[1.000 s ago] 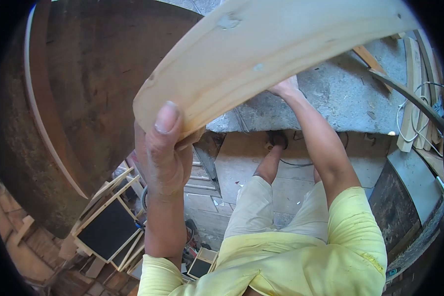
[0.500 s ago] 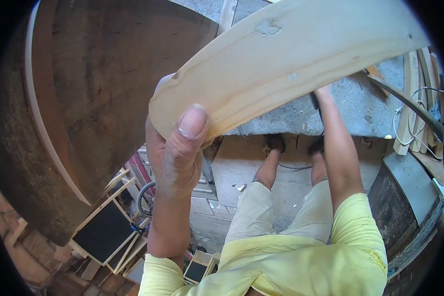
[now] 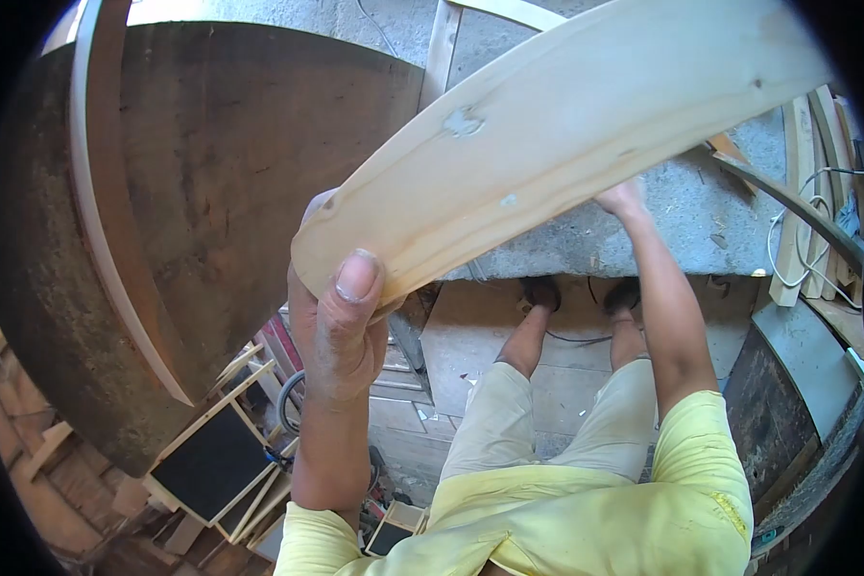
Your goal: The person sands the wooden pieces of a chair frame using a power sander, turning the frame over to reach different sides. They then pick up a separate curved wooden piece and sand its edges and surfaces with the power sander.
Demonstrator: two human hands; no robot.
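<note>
The board, cut off up top, hides fingers of the right hand.

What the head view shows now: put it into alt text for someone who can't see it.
A person's left hand grips one end of a pale, curved board, thumb on its near face; the right hand is partly hidden behind it. At left is a large dark panel; a grey slab shows beyond the board.

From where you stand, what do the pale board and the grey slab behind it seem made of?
The pale board: smooth, seemingly unpainted wood, given its grain lines and knots. The grey slab: probably rough concrete, judging by its mottled surface.
</note>
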